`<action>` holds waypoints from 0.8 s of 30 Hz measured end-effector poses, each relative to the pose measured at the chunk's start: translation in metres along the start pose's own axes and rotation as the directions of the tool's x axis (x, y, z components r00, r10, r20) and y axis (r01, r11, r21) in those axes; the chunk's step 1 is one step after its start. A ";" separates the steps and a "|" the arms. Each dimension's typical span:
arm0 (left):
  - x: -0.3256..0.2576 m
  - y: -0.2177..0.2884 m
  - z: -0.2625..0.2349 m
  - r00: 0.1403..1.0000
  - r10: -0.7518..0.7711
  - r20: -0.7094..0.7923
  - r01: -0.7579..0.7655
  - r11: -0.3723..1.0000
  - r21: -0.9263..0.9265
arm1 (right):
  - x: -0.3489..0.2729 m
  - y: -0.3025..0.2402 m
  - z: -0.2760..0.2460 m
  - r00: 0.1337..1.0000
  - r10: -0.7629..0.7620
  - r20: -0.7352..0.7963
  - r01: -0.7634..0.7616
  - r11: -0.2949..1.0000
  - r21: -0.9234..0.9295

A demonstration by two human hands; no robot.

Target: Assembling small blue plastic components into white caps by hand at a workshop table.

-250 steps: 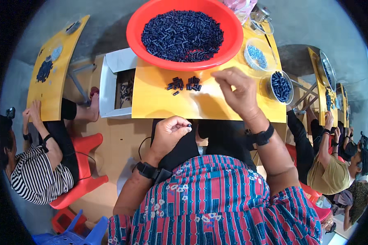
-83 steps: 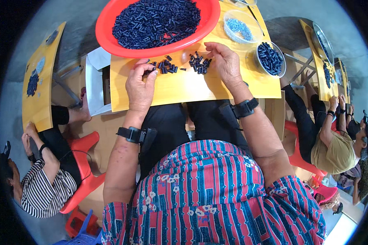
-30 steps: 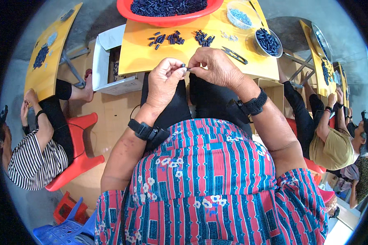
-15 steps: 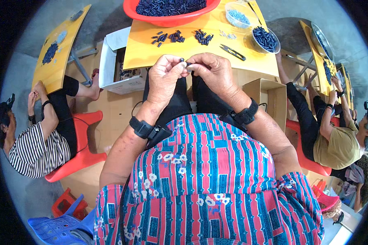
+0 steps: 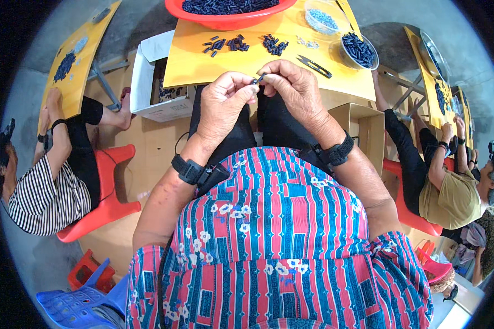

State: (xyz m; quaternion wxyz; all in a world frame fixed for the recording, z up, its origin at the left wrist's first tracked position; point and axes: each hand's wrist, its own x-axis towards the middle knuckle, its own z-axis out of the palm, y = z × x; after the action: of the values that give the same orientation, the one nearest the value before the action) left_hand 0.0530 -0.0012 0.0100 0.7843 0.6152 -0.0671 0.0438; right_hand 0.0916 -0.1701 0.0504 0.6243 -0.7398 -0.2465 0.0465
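Observation:
Both hands are raised before the near edge of the yellow table (image 5: 203, 70), thumbs against fingertips. My left hand (image 5: 228, 104) pinches a small dark piece (image 5: 254, 81) whose kind is too small to tell. Close by, my right hand (image 5: 297, 96) is closed on another small dark bit (image 5: 262, 78); whether the two are joined I cannot tell. Beyond the hands lie loose piles of short dark blue cylinders (image 5: 237, 43), with a second pile (image 5: 274, 45) further right. A pair of black thread snips (image 5: 315, 66) rests right of them, next to small clear pieces (image 5: 307, 43).
A red basin (image 5: 230, 23) of dark cylinders stands at the back. At the right are a tub of dark cylinders (image 5: 359, 50) and one of light blue pieces (image 5: 321, 21). Boxes flank my knees: white (image 5: 162, 107), brown (image 5: 362, 123). People sit at tables either side.
My hands have drawn slightly apart, the right one moving a little right and up. The dark bits at the fingertips now show more clearly.

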 end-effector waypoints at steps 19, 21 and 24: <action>0.000 0.000 0.003 0.999 0.028 -0.038 -0.027 0.999 0.026 | 0.006 -0.002 -0.003 0.958 -0.276 0.082 0.282 0.844 -0.457; 0.000 -0.001 0.002 0.999 0.022 -0.047 -0.021 1.000 0.020 | 0.008 -0.004 -0.004 0.931 -0.342 0.129 0.358 0.779 -0.515; -0.001 -0.002 0.001 0.998 0.034 -0.053 -0.032 0.999 0.031 | 0.010 -0.007 -0.004 0.898 -0.389 0.206 0.427 0.659 -0.620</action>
State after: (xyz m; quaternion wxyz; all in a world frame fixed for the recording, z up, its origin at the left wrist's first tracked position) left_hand 0.0528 -0.0031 0.0081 0.7755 0.6245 -0.0557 0.0741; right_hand 0.0996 -0.1689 0.0602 0.3150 -0.8336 -0.4235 -0.1628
